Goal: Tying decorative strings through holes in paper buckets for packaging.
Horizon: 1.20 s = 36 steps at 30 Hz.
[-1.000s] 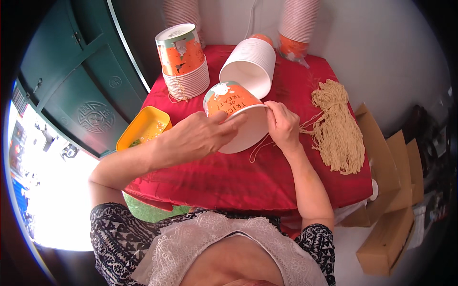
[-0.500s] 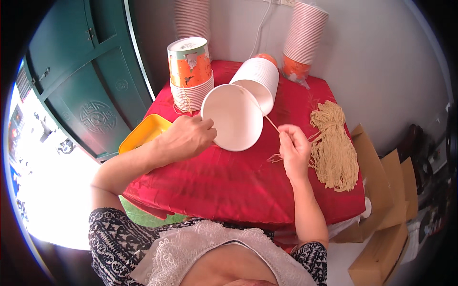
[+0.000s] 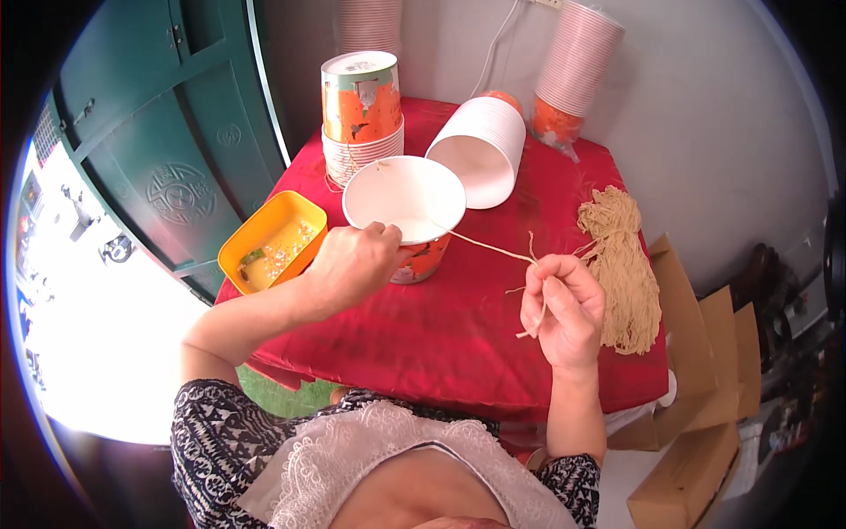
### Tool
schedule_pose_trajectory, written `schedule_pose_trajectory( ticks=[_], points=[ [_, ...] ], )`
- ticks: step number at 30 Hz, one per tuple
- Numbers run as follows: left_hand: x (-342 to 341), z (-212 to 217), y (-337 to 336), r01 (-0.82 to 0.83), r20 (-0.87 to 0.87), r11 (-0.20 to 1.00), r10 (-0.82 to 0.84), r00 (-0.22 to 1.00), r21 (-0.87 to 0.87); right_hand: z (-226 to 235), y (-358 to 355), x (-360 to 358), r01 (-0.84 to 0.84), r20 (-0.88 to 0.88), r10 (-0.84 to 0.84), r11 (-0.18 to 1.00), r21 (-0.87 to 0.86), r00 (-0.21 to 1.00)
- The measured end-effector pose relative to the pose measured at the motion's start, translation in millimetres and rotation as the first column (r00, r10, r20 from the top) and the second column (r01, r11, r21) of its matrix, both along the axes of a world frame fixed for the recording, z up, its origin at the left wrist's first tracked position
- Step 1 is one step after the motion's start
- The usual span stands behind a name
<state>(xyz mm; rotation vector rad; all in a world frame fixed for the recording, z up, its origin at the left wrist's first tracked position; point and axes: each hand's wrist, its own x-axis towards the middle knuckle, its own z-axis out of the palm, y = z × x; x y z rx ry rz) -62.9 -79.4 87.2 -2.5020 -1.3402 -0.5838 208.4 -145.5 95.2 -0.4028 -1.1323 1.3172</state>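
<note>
Left hand (image 3: pixel 354 264) clamps the bucket's (image 3: pixel 397 196) near rim; right hand (image 3: pixel 567 310) pinches cord (image 3: pixel 492 248), seemingly drawing it taut; steady tension wanted next.

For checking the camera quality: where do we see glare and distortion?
Head view: bright doorway at left, blown out to white; head view: inside of the held paper bucket pale, little detail; head view: corners black, near edge of the red tablecloth looking bowed.

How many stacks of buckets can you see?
4: an upside-down stack at back left; a sideways stack right of it; a left tall stack behind the first; a right tall stack at back right. The bucket in the left hand is separate. Others may be hidden.
</note>
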Motion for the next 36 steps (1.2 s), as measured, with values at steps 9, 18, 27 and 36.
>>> schedule_pose_trajectory(
  ticks=[9, 18, 27, 36],
  points=[
    [17.9, 22.2, -37.4, 0.347, 0.357, 0.933, -0.357, 0.863, 0.094, -10.2, 10.0, -26.8, 0.157, -0.070, -0.156, 0.988, 0.002, 0.985],
    [51.1, 20.1, -43.8, 0.497, 0.548, 0.867, -0.431, 0.717, 0.030, -20.0, 9.1, -36.2, 0.272, 0.000, -0.272, 0.962, 0.034, 0.962],
    [66.1, 14.8, -25.5, 0.606, 0.559, 0.788, -0.456, 0.693, -0.108, -40.4, 18.4, -17.6, 0.503, 0.426, -0.665, 0.745, 0.439, 0.613],
    [59.9, 24.8, -11.5, 0.593, 0.543, 0.777, -0.412, 0.732, -0.209, -44.9, 11.9, -23.1, 0.161, 0.376, -0.156, 0.987, 0.019, 0.914]
  ],
)
